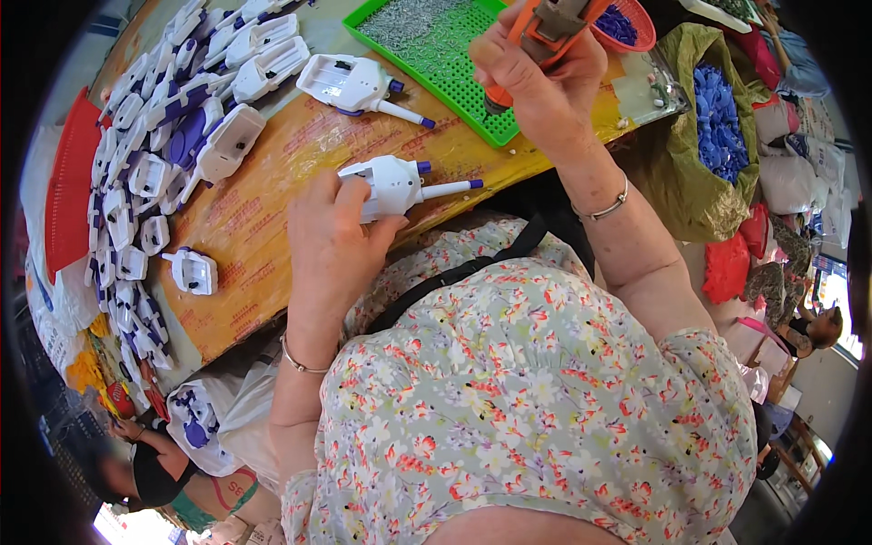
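My left hand (331, 238) is closed around a white plastic housing (392, 182) with purple ends and a thin stem pointing right. It lies at the table's near edge, partly covered by my fingers. My right hand (556, 102) grips an orange cordless screwdriver (548, 34) above the right side of the table, its top cut off by the picture's edge. The screwdriver's nose is over the near end of a green perforated tray (498, 133), which holds many small metal screws (406, 34). A second white housing (343, 84), open side up, lies left of the tray.
White and purple housings (243, 136) pile up on the left, beside a red basket (71, 186). A single small white piece (193, 272) lies near the table's front. At right stand a pink basket (627, 25) of purple parts and a sack (677, 136) of blue parts. Other people sit lower left and far right.
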Demonstrator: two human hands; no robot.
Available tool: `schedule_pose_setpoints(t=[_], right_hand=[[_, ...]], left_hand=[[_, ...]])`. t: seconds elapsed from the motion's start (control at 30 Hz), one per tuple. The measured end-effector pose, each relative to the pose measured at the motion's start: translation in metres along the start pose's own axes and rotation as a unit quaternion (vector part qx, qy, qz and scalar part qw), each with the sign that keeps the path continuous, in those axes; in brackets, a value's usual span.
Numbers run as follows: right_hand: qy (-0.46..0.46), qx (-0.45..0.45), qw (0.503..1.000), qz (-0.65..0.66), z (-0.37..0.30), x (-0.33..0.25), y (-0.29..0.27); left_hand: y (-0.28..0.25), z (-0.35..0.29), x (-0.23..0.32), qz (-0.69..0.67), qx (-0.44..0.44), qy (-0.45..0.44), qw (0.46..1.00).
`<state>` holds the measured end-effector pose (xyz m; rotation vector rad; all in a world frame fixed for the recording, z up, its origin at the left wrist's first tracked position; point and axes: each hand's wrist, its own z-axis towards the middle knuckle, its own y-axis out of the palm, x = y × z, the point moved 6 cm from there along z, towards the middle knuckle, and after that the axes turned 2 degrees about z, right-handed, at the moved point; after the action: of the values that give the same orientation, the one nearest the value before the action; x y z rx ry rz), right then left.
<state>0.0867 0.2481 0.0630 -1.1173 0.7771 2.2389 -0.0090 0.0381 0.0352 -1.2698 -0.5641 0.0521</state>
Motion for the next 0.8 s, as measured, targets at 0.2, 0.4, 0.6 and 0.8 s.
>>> schedule_pose_setpoints(t=[0.2,0.4,0.6,0.8], right_hand=[[-0.343,-0.177,0.916,0.112,0.009,0.011,-0.005],[-0.016,-0.013,1.000,-0.018,0.001,-0.005,0.003],[-0.015,-0.037,0.999,-0.028,0.002,-0.006,0.005],[0.002,-0.020,1.000,0.001,0.001,-0.005,0.003]], left_hand=[[0.007,0.013,0.001,-0.072,0.003,0.099,0.992],[0.021,0.016,0.001,-0.166,-0.002,0.041,0.985],[0.024,0.020,0.006,-0.172,0.000,0.041,0.984],[0.027,0.024,0.006,-0.172,-0.017,0.036,0.984]])
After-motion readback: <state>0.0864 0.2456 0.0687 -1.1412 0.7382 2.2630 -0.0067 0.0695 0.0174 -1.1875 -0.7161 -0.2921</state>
